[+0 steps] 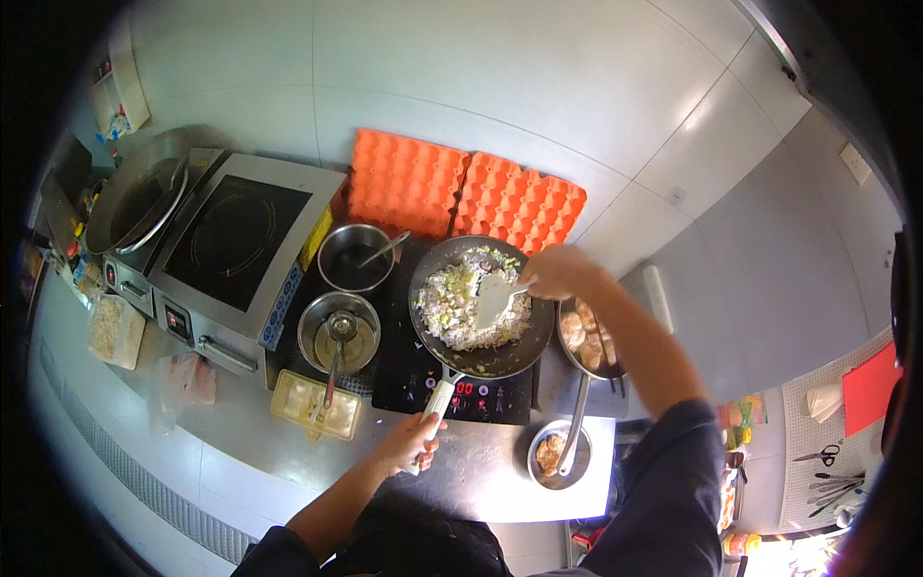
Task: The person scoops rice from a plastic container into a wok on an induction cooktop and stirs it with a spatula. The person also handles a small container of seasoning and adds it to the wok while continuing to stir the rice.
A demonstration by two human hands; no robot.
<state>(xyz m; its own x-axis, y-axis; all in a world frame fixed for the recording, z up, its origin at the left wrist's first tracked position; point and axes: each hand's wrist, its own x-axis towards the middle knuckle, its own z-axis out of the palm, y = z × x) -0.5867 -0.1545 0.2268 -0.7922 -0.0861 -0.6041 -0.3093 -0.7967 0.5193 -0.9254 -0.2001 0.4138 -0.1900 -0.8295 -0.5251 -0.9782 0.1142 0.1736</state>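
My left hand (412,443) is wrapped around the pale handle (441,400) of a dark frying pan (497,364). The pan sits on a black induction cooktop (400,389) with a lit red display. Inside it lies a chopped mixture (447,303) that looks like rice with green bits. My right hand (559,272) reaches across the pan's right side, holding a white spatula (496,299) by its handle. Its broad blade rests on or in the food. Right of this pan, partly behind my right forearm, a second pan (566,339) holds browned pieces of food (588,342).
Two steel pots (339,360) (322,270), with a ladle (342,326) in the nearer one, stand left of the pan. Orange egg trays (411,184) lean against the wall. A yellowish container (350,425) and a steel bowl (533,461) sit in front. Another cooker (238,241) and wok (108,209) are farther left.
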